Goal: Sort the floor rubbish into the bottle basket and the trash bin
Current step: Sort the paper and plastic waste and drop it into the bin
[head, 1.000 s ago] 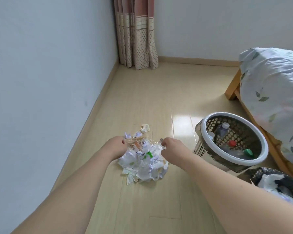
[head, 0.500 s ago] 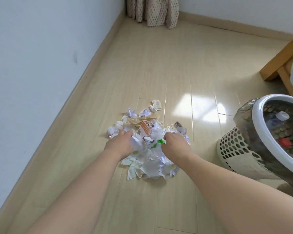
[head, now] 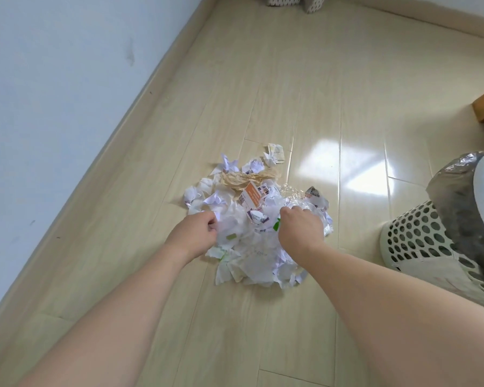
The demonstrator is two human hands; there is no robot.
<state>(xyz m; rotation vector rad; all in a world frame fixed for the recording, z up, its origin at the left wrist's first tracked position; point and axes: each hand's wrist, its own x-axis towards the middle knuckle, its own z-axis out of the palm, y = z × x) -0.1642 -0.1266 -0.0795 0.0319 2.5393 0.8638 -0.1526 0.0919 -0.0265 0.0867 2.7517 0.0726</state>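
The left hand (head: pixel 194 236) is curled nearly closed, its fingers pinching crumpled white paper at the left side of the rubbish pile (head: pixel 256 216). The right hand (head: pixel 299 229) is bent into a loose fist, knuckles up, pressed into paper and clear plastic wrap on the pile's right side; what exactly it grips is hidden under the hand. Both bare forearms reach from the near edge toward the pile, converging on it. The pile lies on the floor (head: pixel 305 93), mid-scene, with an orange-and-white carton scrap (head: pixel 250 197) and a tan crumpled sheet (head: pixel 246 180) toward its far side. At the right edge stands a perforated white basket (head: pixel 414 236), tilted, with a bag-lined, white-rimmed opening.
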